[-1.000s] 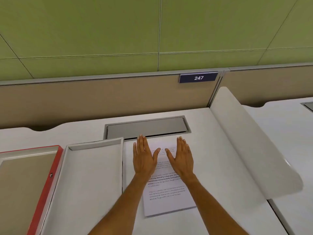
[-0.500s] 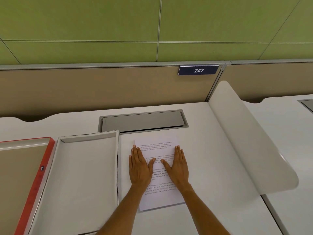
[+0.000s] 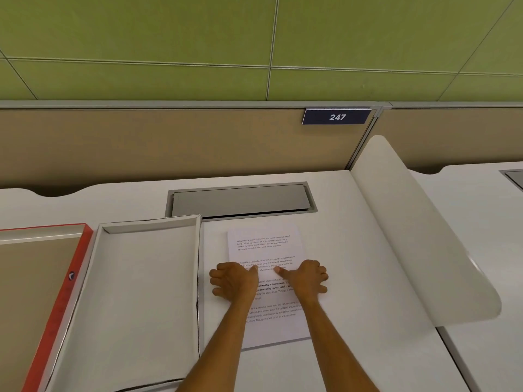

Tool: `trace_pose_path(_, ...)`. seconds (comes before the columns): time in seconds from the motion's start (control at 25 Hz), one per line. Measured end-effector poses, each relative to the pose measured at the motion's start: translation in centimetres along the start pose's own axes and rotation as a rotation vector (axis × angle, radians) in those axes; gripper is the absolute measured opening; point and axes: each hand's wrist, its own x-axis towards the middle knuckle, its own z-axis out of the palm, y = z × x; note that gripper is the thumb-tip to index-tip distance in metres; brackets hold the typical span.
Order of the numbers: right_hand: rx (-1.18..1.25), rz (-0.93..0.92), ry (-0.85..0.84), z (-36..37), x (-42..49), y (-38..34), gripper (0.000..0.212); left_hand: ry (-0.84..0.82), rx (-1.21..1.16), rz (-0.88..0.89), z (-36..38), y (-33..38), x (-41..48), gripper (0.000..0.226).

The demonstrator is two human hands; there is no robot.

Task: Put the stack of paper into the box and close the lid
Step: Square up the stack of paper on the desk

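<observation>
The stack of paper [image 3: 266, 281] lies flat on the white surface [image 3: 353, 278], a little right of the view's centre, its long side running from 6 to 12 o'clock and printed text facing up. Both hands sit across its middle. The left hand [image 3: 236, 280] rests at the stack's 9 o'clock edge, thumb laid on the top sheet and fingers curled down over the side, spilling onto the surface; whether they have gone under the sheets I cannot tell. The right hand [image 3: 307, 278] mirrors it at the 3 o'clock edge, thumb pointing inward on the page, fingers bent over the rim. Neither hand is flat or fully closed; each is half-curled about an edge, and the paper is not lifted.

Just beside the stack, at its 9 o'clock, stands the open box [image 3: 147, 301], a shallow white tray with low walls, its near right wall almost touching the left forearm. Further toward 9 o'clock lies the lid [image 3: 56, 306], red-sided, turned inside up and showing a brown interior, touching or nearly touching the box.

At 12 o'clock from the paper is a grey cable hatch [image 3: 240, 200] set into the surface. Behind it runs a beige partition [image 3: 169, 145] carrying a dark plate reading 247 [image 3: 336, 116]. At 3 o'clock a white curved divider [image 3: 418, 236] rises from the surface.
</observation>
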Motion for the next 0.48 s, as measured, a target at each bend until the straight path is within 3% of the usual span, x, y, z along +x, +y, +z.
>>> trace_pose_path(0.16,-0.022,0.017,-0.067,-0.8,0.7,-0.4,0.096,-0.083,-0.056,-0.095,0.2,0.7,-0.5,0.087)
trace_pose_path(0.36,0.002,-0.006,-0.135,-1.3,1.4,-0.5,0.088,-0.15,-0.052,-0.096,-0.8,0.9,0.5,0.096)
trace_pose_path(0.48,0.002,-0.024,-0.121,-1.3,1.0,-0.9,0.089,-0.191,-0.033,-0.052,-1.1,0.5,0.7,0.086)
